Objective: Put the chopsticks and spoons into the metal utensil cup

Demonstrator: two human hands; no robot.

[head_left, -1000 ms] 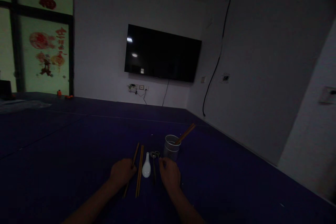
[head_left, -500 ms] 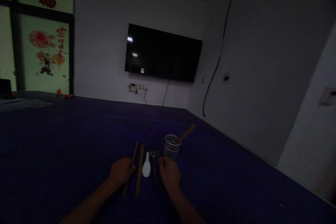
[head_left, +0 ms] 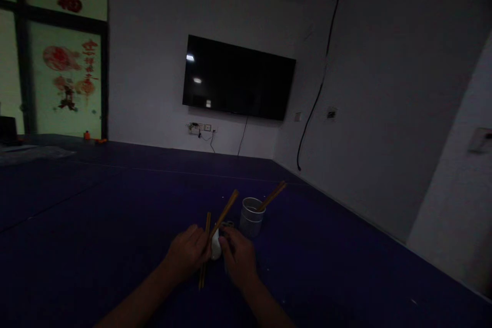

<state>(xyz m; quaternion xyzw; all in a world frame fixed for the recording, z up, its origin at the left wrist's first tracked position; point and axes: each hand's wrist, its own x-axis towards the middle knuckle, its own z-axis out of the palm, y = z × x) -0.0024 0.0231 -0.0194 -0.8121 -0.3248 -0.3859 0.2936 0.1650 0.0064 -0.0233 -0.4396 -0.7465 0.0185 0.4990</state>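
My left hand (head_left: 191, 250) is closed around a pair of wooden chopsticks (head_left: 226, 210), raised and tilted up to the right. Under and beside it, a second pair of chopsticks (head_left: 208, 223) lies on the dark blue surface. Between my hands a white soup spoon (head_left: 216, 246) is partly covered. My right hand (head_left: 239, 255) is beside the spoon with its fingers bent and thumb apart, seemingly holding nothing. Metal spoons (head_left: 229, 224) lie mostly hidden behind it. A grey metal cup (head_left: 251, 219) stands just beyond, with chopsticks (head_left: 273, 193) leaning in it.
The blue surface (head_left: 134, 205) reaches to the walls. A television (head_left: 240, 78) hangs at the back, above sockets and wires. A black cable (head_left: 315, 100) runs down the right wall. At the far left are orange items (head_left: 86, 135) and plastic sheeting (head_left: 38, 152).
My left hand has lifted the chopsticks from the surface and moved right, tilting them towards the cup. My right hand has shifted slightly left towards the spoon, and its fingers have opened.
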